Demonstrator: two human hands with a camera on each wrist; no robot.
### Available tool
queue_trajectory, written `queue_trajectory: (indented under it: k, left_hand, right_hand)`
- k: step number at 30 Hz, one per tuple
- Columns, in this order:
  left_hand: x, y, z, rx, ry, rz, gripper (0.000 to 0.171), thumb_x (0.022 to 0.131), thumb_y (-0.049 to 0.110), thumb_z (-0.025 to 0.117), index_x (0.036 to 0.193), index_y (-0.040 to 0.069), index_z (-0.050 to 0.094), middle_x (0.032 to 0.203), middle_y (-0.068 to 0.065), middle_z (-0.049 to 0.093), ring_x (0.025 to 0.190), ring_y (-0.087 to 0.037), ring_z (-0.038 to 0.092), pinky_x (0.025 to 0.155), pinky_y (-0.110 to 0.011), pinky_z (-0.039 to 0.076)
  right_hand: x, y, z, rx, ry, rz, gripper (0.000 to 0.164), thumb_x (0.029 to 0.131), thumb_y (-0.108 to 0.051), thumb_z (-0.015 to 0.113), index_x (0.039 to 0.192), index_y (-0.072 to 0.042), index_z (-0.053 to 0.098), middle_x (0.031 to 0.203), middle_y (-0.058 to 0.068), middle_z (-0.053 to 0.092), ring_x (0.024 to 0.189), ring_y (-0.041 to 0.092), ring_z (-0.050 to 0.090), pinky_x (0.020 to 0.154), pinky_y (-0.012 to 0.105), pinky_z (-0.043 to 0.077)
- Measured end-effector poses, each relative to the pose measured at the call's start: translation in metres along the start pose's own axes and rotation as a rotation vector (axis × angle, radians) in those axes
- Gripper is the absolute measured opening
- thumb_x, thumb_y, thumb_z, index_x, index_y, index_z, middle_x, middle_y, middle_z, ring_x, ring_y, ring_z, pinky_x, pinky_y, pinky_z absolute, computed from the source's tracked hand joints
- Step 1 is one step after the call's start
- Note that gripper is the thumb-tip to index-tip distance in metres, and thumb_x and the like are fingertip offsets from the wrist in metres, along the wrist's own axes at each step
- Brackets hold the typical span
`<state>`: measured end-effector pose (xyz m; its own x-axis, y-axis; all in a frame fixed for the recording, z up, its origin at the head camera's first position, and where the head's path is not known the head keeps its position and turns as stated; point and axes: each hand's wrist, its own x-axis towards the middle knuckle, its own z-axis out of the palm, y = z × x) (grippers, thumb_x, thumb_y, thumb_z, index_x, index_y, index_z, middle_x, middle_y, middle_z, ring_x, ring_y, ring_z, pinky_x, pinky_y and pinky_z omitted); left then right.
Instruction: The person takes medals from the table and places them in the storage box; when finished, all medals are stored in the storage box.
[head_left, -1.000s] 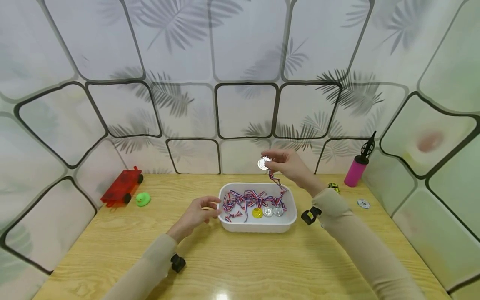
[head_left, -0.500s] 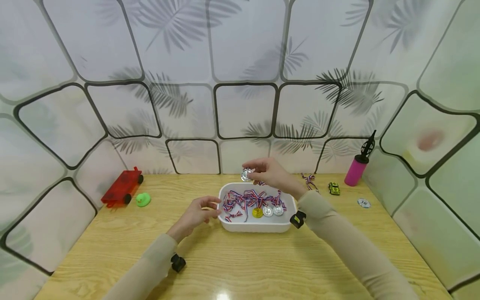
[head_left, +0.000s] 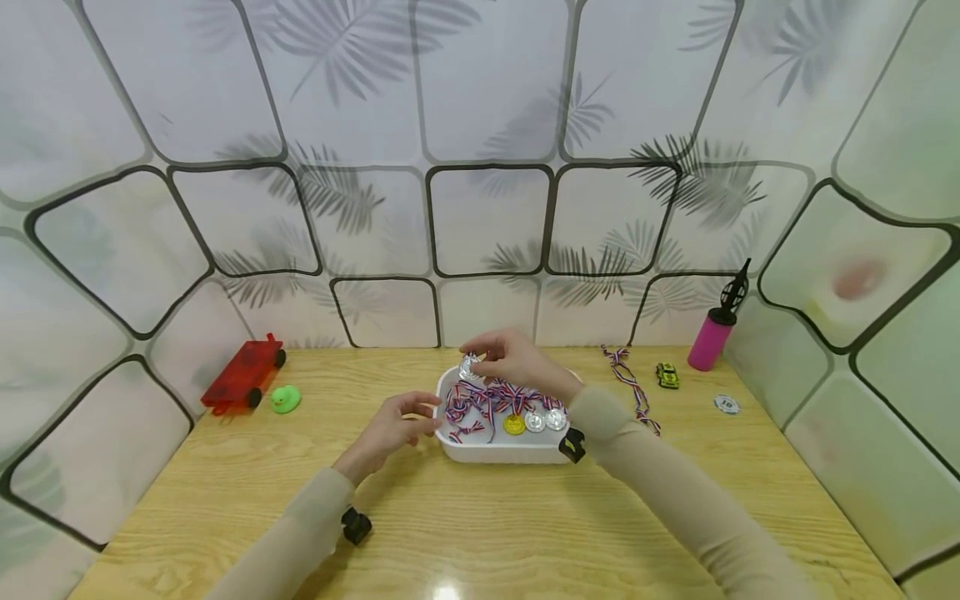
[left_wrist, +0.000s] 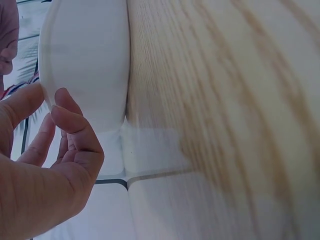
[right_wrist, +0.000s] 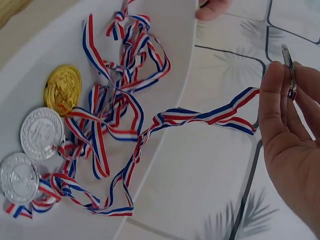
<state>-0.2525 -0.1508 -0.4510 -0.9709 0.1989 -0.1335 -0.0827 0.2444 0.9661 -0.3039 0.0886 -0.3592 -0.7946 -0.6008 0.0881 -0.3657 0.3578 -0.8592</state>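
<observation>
Between thumb and fingers, my right hand [head_left: 513,362] pinches a silver medal [head_left: 469,367] over the back left of a white tub [head_left: 502,454]. In the right wrist view its striped ribbon [right_wrist: 187,116] trails from the hand down into the tub. Inside lie a gold medal [right_wrist: 62,89], two silver medals [right_wrist: 42,133] and tangled red, white and blue ribbons [right_wrist: 115,95]. My left hand [head_left: 397,425] holds the tub's left rim, fingertips and thumb right at the edge. The right forearm hides the tub's right back corner.
Right of the tub a striped ribbon [head_left: 633,387] lies on the table [head_left: 450,533], near a yellow toy car [head_left: 667,376], a poker chip [head_left: 726,404] and a pink hand pump [head_left: 711,340]. At left are a red toy cart [head_left: 242,377] and a green rubber duck [head_left: 285,399].
My right hand has moved left and down with the silver medal, from above the tub's back to its back left. The ribbon on the table at right has come into view. The left hand stays put.
</observation>
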Motion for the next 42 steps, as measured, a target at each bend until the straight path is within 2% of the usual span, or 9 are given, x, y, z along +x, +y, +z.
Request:
queue_trajectory:
  k: [4, 9, 17, 25, 31, 42]
  left_hand:
    - [0.0, 0.0, 0.0, 0.003, -0.012, 0.0, 0.04, 0.088, 0.009, 0.071, 0.126, 0.003, 0.061, 0.106, -0.011, 0.061, 0.079, -0.015, 0.065, 0.064, -0.027, 0.047]
    - [0.0, 0.001, 0.001, 0.002, -0.022, 0.01, 0.042, 0.089, 0.009, 0.071, 0.128, 0.001, 0.059, 0.108, -0.012, 0.061, 0.08, -0.015, 0.065, 0.064, -0.029, 0.048]
    - [0.002, -0.001, 0.001, -0.011, -0.025, 0.017, 0.042, 0.088, 0.01, 0.072, 0.127, 0.001, 0.059, 0.106, -0.011, 0.062, 0.079, -0.014, 0.065, 0.062, -0.028, 0.047]
    - [0.001, -0.001, 0.001, 0.006, -0.018, 0.007, 0.041, 0.087, 0.01, 0.072, 0.125, 0.002, 0.061, 0.108, -0.013, 0.062, 0.083, -0.02, 0.066, 0.062, -0.028, 0.047]
    - [0.003, -0.004, -0.001, 0.019, -0.015, 0.012, 0.041, 0.087, 0.013, 0.073, 0.125, 0.004, 0.062, 0.108, -0.012, 0.062, 0.084, -0.021, 0.067, 0.063, -0.027, 0.048]
    - [0.002, -0.004, -0.002, 0.0, -0.01, -0.012, 0.039, 0.086, 0.012, 0.074, 0.123, 0.007, 0.063, 0.105, -0.01, 0.063, 0.082, -0.019, 0.066, 0.062, -0.028, 0.048]
  right_hand:
    - [0.004, 0.004, 0.009, -0.028, -0.007, -0.002, 0.037, 0.092, -0.007, 0.067, 0.128, -0.004, 0.063, 0.118, 0.015, 0.068, 0.092, 0.034, 0.068, 0.079, 0.036, 0.059]
    - [0.009, 0.012, 0.018, -0.043, -0.002, 0.016, 0.037, 0.09, -0.01, 0.069, 0.127, -0.005, 0.064, 0.122, 0.016, 0.067, 0.091, 0.017, 0.068, 0.077, 0.027, 0.057]
    - [0.013, 0.03, 0.026, 0.007, 0.026, 0.08, 0.036, 0.091, -0.01, 0.069, 0.126, -0.007, 0.065, 0.123, 0.015, 0.067, 0.093, 0.019, 0.068, 0.08, 0.029, 0.058]
    - [0.018, 0.054, 0.033, -0.004, 0.057, 0.099, 0.034, 0.09, -0.01, 0.07, 0.124, -0.005, 0.066, 0.109, 0.013, 0.069, 0.085, 0.012, 0.065, 0.077, 0.026, 0.057]
    - [0.019, 0.066, 0.038, -0.023, 0.046, 0.152, 0.031, 0.089, -0.009, 0.071, 0.119, -0.005, 0.068, 0.097, 0.011, 0.07, 0.081, 0.02, 0.068, 0.074, 0.032, 0.058]
    - [0.027, 0.074, 0.049, 0.08, -0.003, 0.221, 0.024, 0.09, -0.004, 0.069, 0.113, -0.001, 0.07, 0.086, 0.008, 0.069, 0.065, 0.015, 0.063, 0.063, 0.03, 0.059]
